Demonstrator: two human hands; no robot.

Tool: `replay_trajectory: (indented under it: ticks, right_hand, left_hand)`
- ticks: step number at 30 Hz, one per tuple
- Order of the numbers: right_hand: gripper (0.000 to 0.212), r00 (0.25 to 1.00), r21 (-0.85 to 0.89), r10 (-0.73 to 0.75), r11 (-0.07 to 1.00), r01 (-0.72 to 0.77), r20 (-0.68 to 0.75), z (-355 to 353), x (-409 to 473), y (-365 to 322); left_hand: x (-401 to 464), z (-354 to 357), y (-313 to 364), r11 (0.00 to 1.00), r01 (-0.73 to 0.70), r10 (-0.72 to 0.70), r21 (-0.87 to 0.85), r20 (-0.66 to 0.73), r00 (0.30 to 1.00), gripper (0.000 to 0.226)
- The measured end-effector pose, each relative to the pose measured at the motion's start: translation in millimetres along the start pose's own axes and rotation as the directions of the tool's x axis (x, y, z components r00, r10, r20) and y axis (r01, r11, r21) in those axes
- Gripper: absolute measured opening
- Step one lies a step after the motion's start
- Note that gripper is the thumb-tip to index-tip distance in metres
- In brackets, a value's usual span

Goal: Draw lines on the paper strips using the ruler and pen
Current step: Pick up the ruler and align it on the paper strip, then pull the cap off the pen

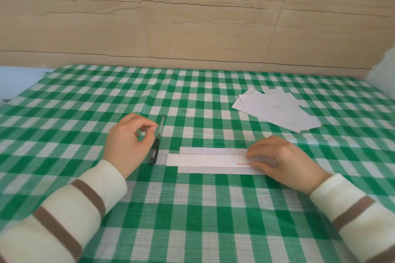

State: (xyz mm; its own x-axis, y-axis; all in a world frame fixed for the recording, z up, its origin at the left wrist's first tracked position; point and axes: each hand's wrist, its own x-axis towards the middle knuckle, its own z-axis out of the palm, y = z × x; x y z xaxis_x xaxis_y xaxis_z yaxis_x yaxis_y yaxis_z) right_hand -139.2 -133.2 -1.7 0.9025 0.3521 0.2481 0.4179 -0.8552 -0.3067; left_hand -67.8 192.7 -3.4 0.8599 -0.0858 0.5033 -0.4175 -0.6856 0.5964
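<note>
A white paper strip (pixel 213 170) lies flat near the middle of the table. On it rests a clear ruler (pixel 205 160) with red print at its right end. My right hand (pixel 284 162) presses flat on the right end of the ruler and strip. A black pen (pixel 157 141) lies on the cloth left of the ruler, tip toward me. My left hand (pixel 128 141) hovers just left of the pen with fingers curled, thumb and forefinger close to the barrel; it holds nothing.
A loose pile of several white paper strips (pixel 275 109) lies at the back right. The table wears a green and white checked cloth (pixel 192 209). A beige tiled wall (pixel 192 17) stands right behind the table.
</note>
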Motion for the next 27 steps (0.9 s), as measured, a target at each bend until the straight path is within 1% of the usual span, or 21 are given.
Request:
replay_trajectory:
  ticks: [3,6,12,15,16,19,22,24,27]
  right_hand:
    - [0.018,0.999,0.033,0.048,0.998,-0.047,-0.016,-3.8,13.1,-8.9]
    - [0.017,0.999,0.057,0.04,0.998,-0.039,-0.018,-1.0,32.0,-25.5]
    - [0.015,0.999,0.107,0.036,0.994,-0.034,-0.017,20.7,80.1,-64.4]
    - [0.016,0.998,0.167,0.059,0.984,-0.056,-0.011,32.9,102.4,-81.9]
    - [0.017,0.997,0.178,0.071,0.981,-0.07,0.0,36.5,108.7,-86.9]
    - [0.017,0.991,0.223,0.128,0.966,-0.133,0.033,45.3,124.5,-97.9]
    - [0.017,0.976,0.264,0.202,0.94,-0.217,0.082,52.4,137.1,-105.1]
    - [0.017,0.961,0.294,0.243,0.916,-0.272,0.133,56.5,141.5,-108.5]
    - [0.018,0.946,0.294,0.263,0.904,-0.31,0.189,62.7,144.1,-112.7]
  left_hand:
    - [2.8,-2.4,-5.9,0.999,0.035,-0.034,0.013,-0.043,0.999,0.011]
    - [2.5,-2.7,-8.7,0.998,0.055,-0.053,0.037,-0.053,0.997,0.01]
    - [-2.6,0.9,-8.6,0.989,0.123,-0.126,0.088,0.03,0.992,0.009]
    - [-5.0,3.8,-8.1,0.985,0.13,-0.137,0.109,0.058,0.989,0.002]
    - [-5.6,5.1,-8.5,0.982,0.127,-0.136,0.137,0.059,0.989,0.004]
    - [-8.9,9.6,-10.2,0.962,0.127,-0.141,0.24,0.041,0.989,0.02]
    - [-10.6,13.1,-11.6,0.936,0.124,-0.16,0.329,0.083,0.984,0.035]
    - [-11.2,14.3,-12.1,0.929,0.116,-0.168,0.35,0.123,0.978,0.041]
    - [-11.8,15.7,-13.5,0.926,0.101,-0.161,0.363,0.14,0.977,0.045]
